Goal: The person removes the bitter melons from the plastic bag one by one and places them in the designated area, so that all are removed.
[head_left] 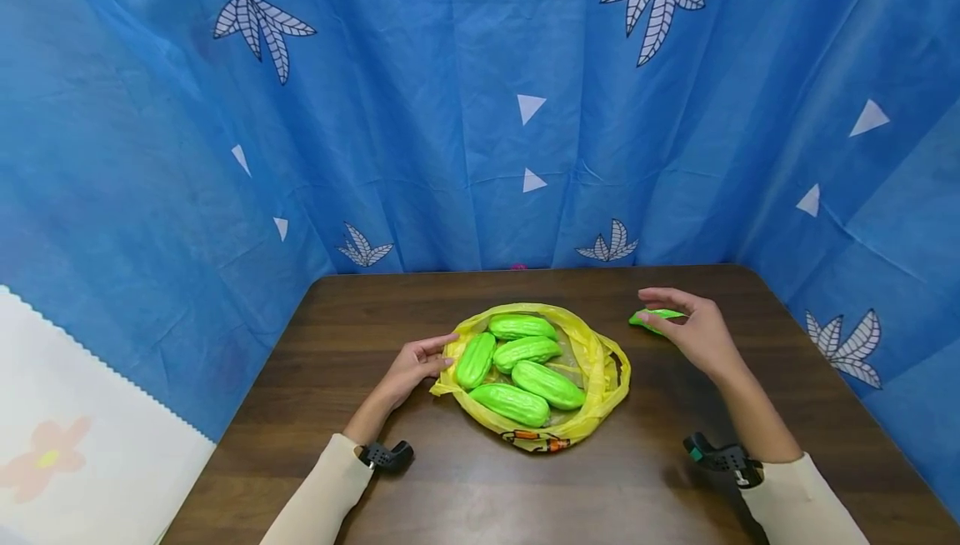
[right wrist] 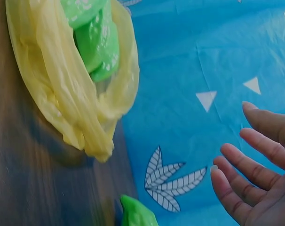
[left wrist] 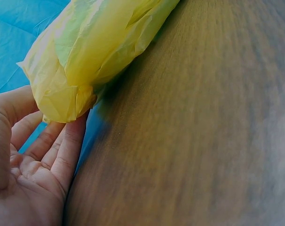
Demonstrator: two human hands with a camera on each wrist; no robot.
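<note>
A yellow plastic bag (head_left: 603, 382) lies on the table with its mouth rolled open, and several bright green, ridged bitter melons (head_left: 547, 384) rest inside it. At the bag's left rim, my left hand (head_left: 414, 367) holds the edge between thumb and fingers; the left wrist view shows the yellow plastic (left wrist: 69, 101) hiding the fingertips. To the right of the bag, another bitter melon (head_left: 663, 314) lies on the table, partly hidden behind my right hand (head_left: 693, 332). That hand is over it with fingers spread and nothing between them. In the right wrist view, the melon's tip (right wrist: 137, 214) shows below the fingers.
The dark wooden table (head_left: 322, 478) reaches back to a blue curtain (head_left: 420, 112) with leaf and triangle prints, which also runs along both sides. A pale cloth with a flower print (head_left: 67, 420) hangs at the left. Each wrist wears a black strapped camera (head_left: 386, 456).
</note>
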